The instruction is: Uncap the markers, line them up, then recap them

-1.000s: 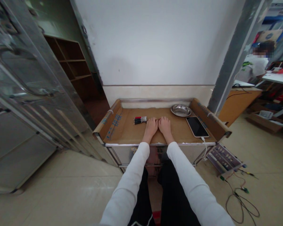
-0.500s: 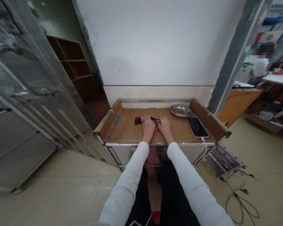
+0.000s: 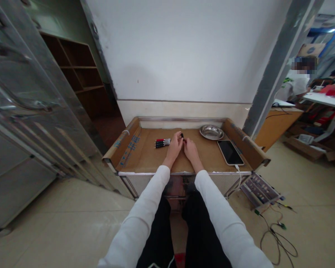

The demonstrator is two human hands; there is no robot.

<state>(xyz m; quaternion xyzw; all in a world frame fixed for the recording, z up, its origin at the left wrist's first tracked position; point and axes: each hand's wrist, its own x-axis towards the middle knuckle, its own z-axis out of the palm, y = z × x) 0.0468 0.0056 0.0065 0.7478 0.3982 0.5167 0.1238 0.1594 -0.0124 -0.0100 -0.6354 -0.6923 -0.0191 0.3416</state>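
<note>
- Far left: a grey metal door (image 3: 44,141) with a bar handle, and beyond it brown wooden shelving (image 3: 83,76) divided into compartments.
- Centre: a counter covered in brown cardboard (image 3: 146,158), its left and right sides turned up; blue handwriting (image 3: 130,149) runs beside the left edge.
- Left of the counter's middle: a row of slim pens with silver sections (image 3: 162,143), one red and the others black, lying side by side and roughly parallel to the front edge, just beside the left hand.
- Left hand (image 3: 175,146): fingers bent inward and closed around a small, black, pen-like object (image 3: 182,136), whose dark end shows above them near mid-counter.
- Right hand (image 3: 191,150): fingers curled together, their tips beside the same object; whether they also grip it cannot be told.
- Toward the back right corner: a shallow, round, shiny metal dish (image 3: 211,132), well apart from the pens.
- Near the right edge: a dark-screened smartphone with a pale rim (image 3: 230,152), lying flat, with a white cable (image 3: 239,174) plugged into its near end and hanging over the front edge.
- Floor, right of the counter: a grey box-shaped apparatus (image 3: 261,191) and a loosely looped dark cable (image 3: 279,243).
- Upper right, background: a person in a white top (image 3: 300,82).
</note>
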